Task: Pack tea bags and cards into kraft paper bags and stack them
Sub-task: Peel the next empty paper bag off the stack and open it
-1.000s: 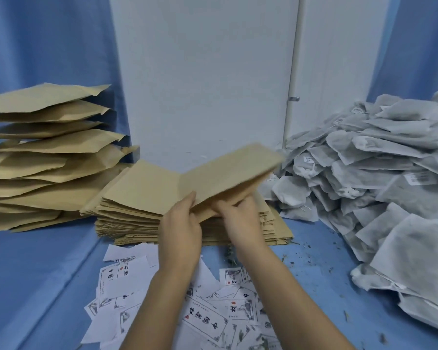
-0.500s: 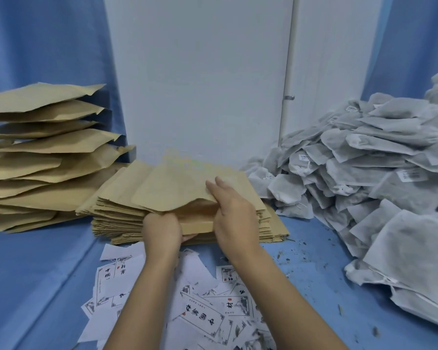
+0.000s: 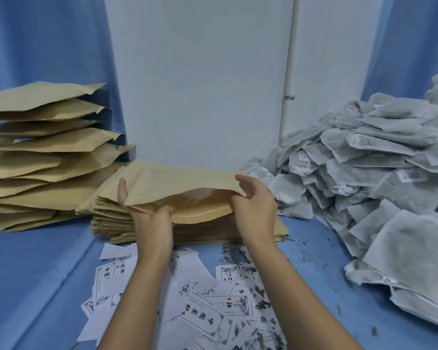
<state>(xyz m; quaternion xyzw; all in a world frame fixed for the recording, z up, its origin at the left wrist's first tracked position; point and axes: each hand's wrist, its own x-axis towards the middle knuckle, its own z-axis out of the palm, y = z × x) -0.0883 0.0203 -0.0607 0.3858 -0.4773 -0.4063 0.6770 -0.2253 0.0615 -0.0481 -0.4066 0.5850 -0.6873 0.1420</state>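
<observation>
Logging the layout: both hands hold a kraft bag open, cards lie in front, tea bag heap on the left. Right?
No. The head view shows the tea bag heap on the right. The left hand and right hand do hold the kraft bag open, cards in front.

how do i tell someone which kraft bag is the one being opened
Find the low stack of flat kraft bags in front of the white wall. The top bag, gripped by the left hand and right hand, is the only one with its mouth pulled open.
</observation>
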